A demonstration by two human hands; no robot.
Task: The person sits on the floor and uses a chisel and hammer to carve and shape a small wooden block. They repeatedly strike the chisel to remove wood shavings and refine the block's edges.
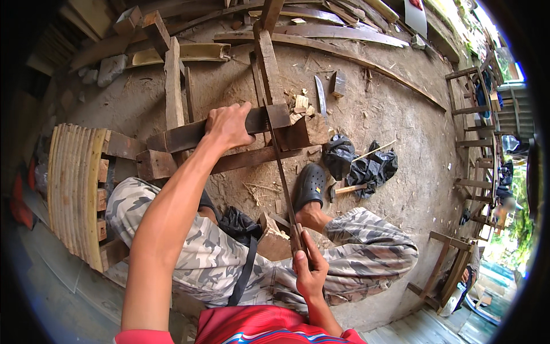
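My left hand (228, 127) is closed over a dark squared wooden beam (189, 136), which lies across a rough timber frame in front of me. A long, narrow handsaw (282, 172) crosses the beam near its right end, just right of that hand. Its blade slants toward me, and my right hand (310, 272) grips the handle low in the view, between my knees. Beyond the saw, the beam's short end block (279, 116) sits beside a post. A second dark timber (252, 159) runs below the beam.
Right of the frame lie wood chips (301, 104), a knife blade (320, 96), a small block (338, 84), black plastic bags (372, 166) and a hammer (349, 188). A slatted bench (74, 195) stands at left. Long planks (344, 54) cross the far ground; wooden frames (478, 137) line the right.
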